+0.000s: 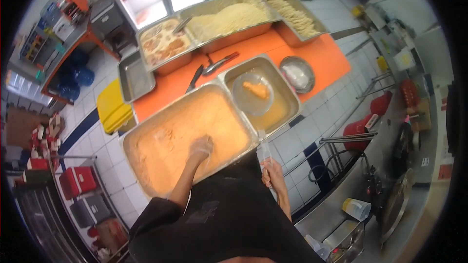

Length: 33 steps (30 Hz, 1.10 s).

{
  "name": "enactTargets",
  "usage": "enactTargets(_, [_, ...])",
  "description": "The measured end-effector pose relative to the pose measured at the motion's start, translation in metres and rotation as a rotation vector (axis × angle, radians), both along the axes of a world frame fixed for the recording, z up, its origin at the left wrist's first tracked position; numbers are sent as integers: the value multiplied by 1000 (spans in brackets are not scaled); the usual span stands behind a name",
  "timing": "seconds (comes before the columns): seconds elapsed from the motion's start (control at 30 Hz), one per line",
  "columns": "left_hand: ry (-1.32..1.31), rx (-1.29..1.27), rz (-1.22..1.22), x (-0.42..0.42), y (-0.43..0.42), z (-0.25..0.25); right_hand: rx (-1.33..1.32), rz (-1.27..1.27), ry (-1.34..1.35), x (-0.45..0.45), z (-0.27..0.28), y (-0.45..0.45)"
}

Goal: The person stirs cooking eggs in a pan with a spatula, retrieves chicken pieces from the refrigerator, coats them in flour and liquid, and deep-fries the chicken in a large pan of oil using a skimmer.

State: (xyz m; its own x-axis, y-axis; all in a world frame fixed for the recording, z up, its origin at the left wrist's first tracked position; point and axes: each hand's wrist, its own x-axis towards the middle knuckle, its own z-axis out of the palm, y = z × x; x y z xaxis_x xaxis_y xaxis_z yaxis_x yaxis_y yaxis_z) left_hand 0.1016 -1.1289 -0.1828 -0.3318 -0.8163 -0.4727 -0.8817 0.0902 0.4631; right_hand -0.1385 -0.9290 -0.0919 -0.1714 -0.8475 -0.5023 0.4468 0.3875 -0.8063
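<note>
My left hand (201, 148), in what looks like a thin clear glove, is down in the orange breading flour (195, 117) that fills a large steel pan (127, 141). Its fingers are curled; whatever they hold, if anything, is hidden. My right hand (274, 173) grips the pale handle of a round strainer (243, 104). The strainer's bowl rests in a smaller pan (292, 92) of cloudy liquid to the right, with an orange-coated piece (257, 89) inside it.
Behind are pans of pieces in creamy liquid (163, 44), pale crumbs (229, 19) and pale strips (292, 14). Tongs (220, 63) and a black-handled tool (195, 79) lie on the orange table (321, 63), near a steel bowl (297, 74). A steel counter (341, 185) stands right.
</note>
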Motion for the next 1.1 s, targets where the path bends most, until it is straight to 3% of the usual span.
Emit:
enactTargets(0.07, [-42,-34,50,16,-8,-16,-1,50,83,3,17,0])
enactTargets(0.17, [-96,-148,89,36,-13,-36,129,175,502,6,42,0])
enactTargets(0.2, [-117,-211,91,40,-13,-34,129,180,497,6,44,2])
enactTargets(0.27, [-136,-119,65,48,-13,-29,37,276,956,6,47,4])
enactTargets(0.33, [-153,-24,44,59,-10,-42,-3,306,1107,4,43,5])
enactTargets(0.37, [-158,23,-231,68,-7,-76,-46,328,1261,4,41,5])
enactTargets(0.4, [-158,72,-507,74,-1,-112,-47,336,1256,5,41,4])
enactTargets(0.47, [-87,-6,-698,60,22,-184,-29,341,1303,4,41,-2])
enactTargets(0.5, [-87,-4,-692,45,26,-185,-31,347,1303,3,41,-4])
enactTargets(0.6, [285,124,-349,-24,33,-173,4,337,1187,3,42,-6])
enactTargets(0.67, [384,171,-239,-66,11,-34,32,254,1043,4,48,-10])
enactTargets(0.73, [296,238,118,-106,5,-32,43,223,1008,7,58,-15])
enactTargets(0.87, [578,214,270,-111,2,-57,77,140,892,7,60,-16])
enactTargets(0.93, [865,401,792,-100,-14,-63,71,96,852,6,59,-21])
enactTargets(0.97, [869,336,769,-90,-19,-29,81,69,807,9,59,-17])
enactTargets(1.03, [565,7,428,-58,-48,-52,77,54,723,5,45,-11])
enactTargets(1.07, [254,-253,99,-39,-72,-97,53,38,651,2,39,-14])
enactTargets(1.1, [176,-263,82,-25,-88,-80,47,20,651,-1,37,-19])
